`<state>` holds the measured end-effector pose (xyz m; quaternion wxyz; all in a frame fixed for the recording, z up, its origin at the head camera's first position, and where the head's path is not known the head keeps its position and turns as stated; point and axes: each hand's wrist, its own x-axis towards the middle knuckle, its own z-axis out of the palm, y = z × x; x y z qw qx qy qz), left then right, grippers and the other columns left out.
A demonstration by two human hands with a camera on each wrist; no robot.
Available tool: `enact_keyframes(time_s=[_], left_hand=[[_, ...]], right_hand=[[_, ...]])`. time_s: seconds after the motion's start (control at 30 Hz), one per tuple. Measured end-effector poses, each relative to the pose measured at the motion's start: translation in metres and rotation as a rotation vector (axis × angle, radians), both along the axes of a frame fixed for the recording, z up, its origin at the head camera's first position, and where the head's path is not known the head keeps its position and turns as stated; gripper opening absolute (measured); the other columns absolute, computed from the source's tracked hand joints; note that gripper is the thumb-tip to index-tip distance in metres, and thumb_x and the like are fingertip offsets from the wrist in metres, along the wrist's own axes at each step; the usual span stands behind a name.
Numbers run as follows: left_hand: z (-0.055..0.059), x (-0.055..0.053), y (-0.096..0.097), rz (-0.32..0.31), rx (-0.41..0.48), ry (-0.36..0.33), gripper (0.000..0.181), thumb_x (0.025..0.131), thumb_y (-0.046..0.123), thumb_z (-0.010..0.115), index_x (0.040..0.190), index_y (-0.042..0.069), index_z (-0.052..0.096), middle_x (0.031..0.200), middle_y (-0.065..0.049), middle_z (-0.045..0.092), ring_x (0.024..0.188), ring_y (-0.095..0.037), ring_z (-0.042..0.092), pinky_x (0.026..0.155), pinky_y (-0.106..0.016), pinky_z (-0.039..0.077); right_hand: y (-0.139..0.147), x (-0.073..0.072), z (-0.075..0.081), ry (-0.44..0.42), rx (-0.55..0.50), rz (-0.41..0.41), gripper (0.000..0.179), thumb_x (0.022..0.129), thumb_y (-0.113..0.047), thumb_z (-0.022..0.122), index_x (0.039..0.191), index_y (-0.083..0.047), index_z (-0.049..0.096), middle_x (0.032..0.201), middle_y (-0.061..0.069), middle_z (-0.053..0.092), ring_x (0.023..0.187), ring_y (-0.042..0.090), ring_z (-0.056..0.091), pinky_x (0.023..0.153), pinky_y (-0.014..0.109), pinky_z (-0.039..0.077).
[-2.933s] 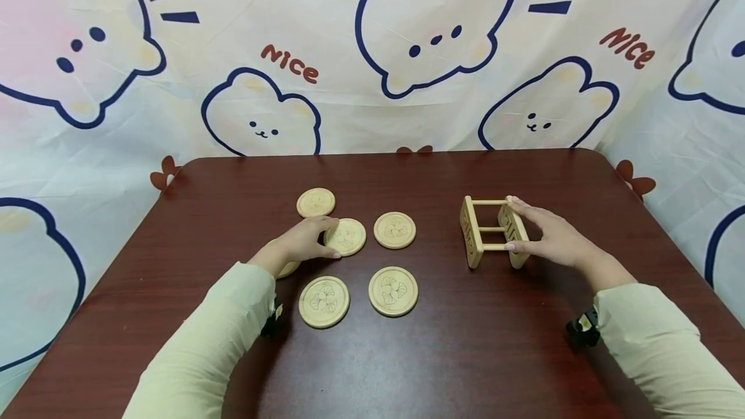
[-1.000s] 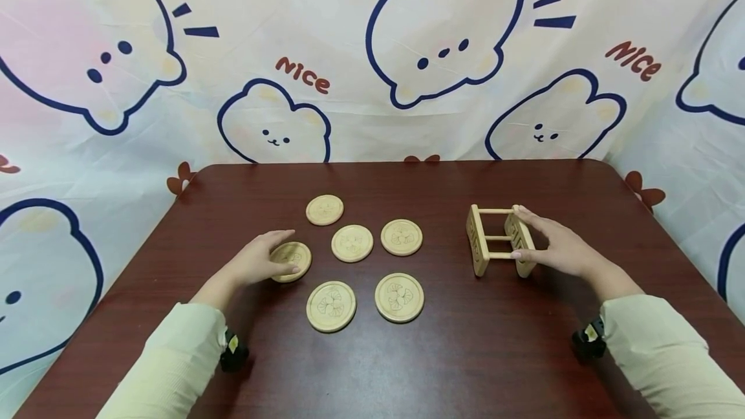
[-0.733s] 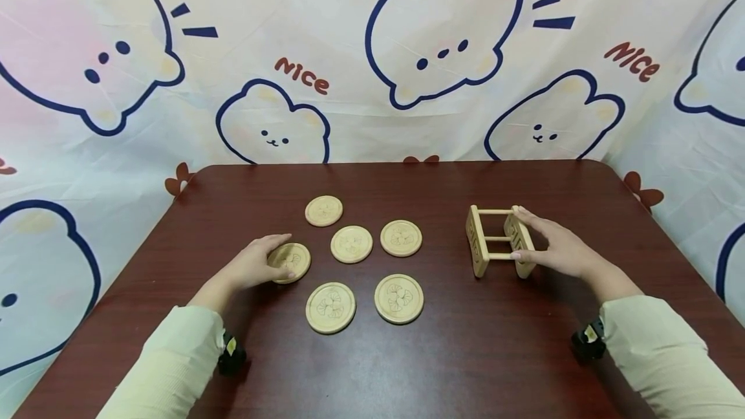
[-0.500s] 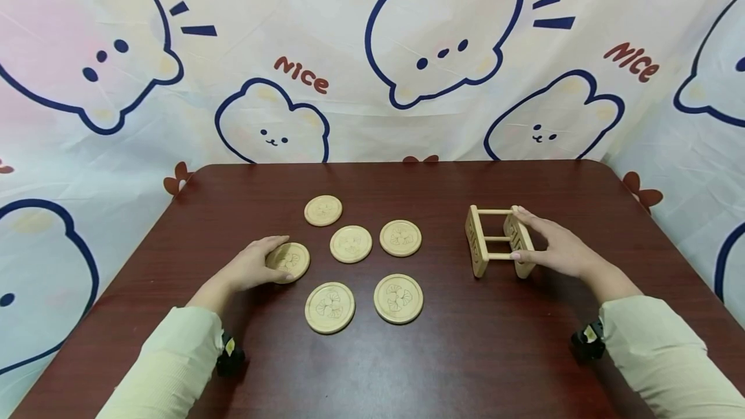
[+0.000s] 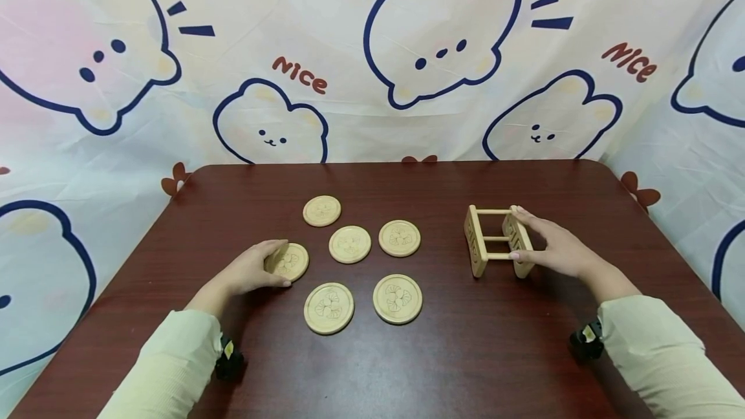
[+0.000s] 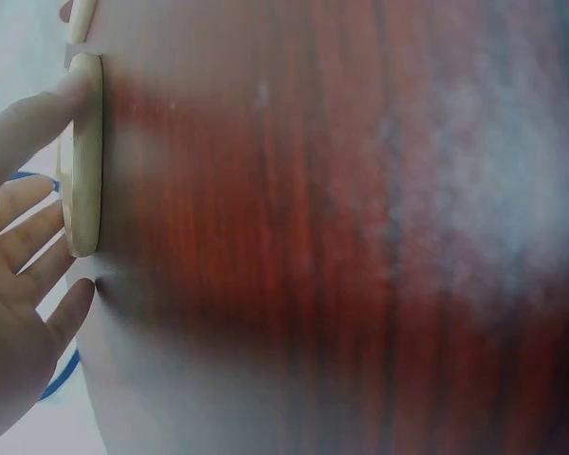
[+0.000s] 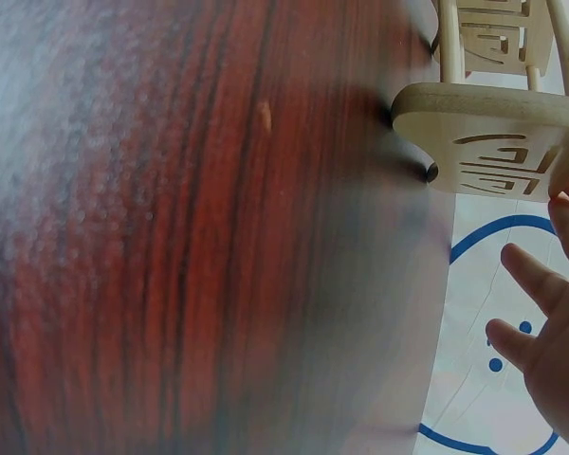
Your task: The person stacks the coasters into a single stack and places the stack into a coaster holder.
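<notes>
A round wooden coaster (image 5: 295,261) with an engraved leaf pattern is at the left of the group. My left hand (image 5: 250,270) grips it from its left side, thumb at the near rim and index finger at the far rim. In the left wrist view the coaster (image 6: 89,180) shows edge-on against the thumb, the other fingers spread. My right hand (image 5: 559,244) holds the right side panel of a wooden coaster rack (image 5: 477,244), thumb on the near edge and fingers on the far edge. In the right wrist view, the panel (image 7: 498,142) shows cut-out line patterns.
Several more matching coasters lie flat and apart on the dark red-brown table (image 5: 465,354): one at the back (image 5: 322,211), others in the middle and near rows. A patterned cloth (image 5: 349,31) hangs behind the table.
My left hand has left the middle coaster for the left one. Over the last second its thumb has slid off the coaster's top to the near rim. My right hand stays on the rack.
</notes>
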<state>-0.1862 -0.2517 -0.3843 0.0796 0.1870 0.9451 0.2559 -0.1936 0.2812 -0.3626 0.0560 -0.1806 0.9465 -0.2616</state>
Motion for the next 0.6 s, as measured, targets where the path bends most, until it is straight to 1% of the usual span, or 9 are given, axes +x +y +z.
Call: enact_keyframes(time_s=[0.13, 0.27, 0.43, 0.6], left_hand=[[-0.0025, 0.0005, -0.0011, -0.025, 0.015, 0.006, 0.079, 0.063, 0.025, 0.076, 0.125, -0.007, 0.039, 0.125, -0.024, 0.038, 0.116, -0.037, 0.031, 0.093, -0.048, 0.025], [-0.0043, 0.001, -0.0017, -0.035, 0.025, 0.002, 0.079, 0.063, 0.024, 0.076, 0.124, -0.008, 0.039, 0.125, -0.024, 0.038, 0.117, -0.036, 0.031, 0.093, -0.048, 0.025], [-0.0056, 0.0013, -0.0022, -0.029, 0.012, -0.005, 0.08, 0.063, 0.025, 0.076, 0.125, -0.009, 0.038, 0.126, -0.025, 0.037, 0.117, -0.037, 0.03, 0.093, -0.049, 0.025], [-0.0046, 0.001, -0.0024, -0.026, -0.011, 0.013, 0.079, 0.064, 0.027, 0.075, 0.125, -0.008, 0.038, 0.125, -0.025, 0.038, 0.116, -0.038, 0.031, 0.092, -0.049, 0.025]], right_hand=[[-0.0001, 0.0, -0.0003, -0.003, -0.003, 0.0, 0.085, 0.073, -0.046, 0.063, 0.138, -0.011, 0.02, 0.14, 0.015, 0.017, 0.123, 0.038, 0.018, 0.091, 0.056, 0.019], [-0.0005, 0.0, -0.0006, -0.009, -0.016, 0.005, 0.085, 0.073, -0.045, 0.063, 0.138, -0.01, 0.02, 0.14, 0.015, 0.017, 0.124, 0.038, 0.017, 0.091, 0.056, 0.018], [-0.0007, 0.0001, -0.0007, -0.023, -0.021, -0.001, 0.086, 0.073, -0.046, 0.062, 0.139, -0.011, 0.018, 0.141, 0.015, 0.016, 0.124, 0.038, 0.016, 0.091, 0.056, 0.019], [-0.0004, -0.0002, -0.0001, -0.026, -0.015, -0.009, 0.086, 0.073, -0.046, 0.062, 0.139, -0.012, 0.018, 0.141, 0.014, 0.015, 0.124, 0.038, 0.016, 0.091, 0.057, 0.018]])
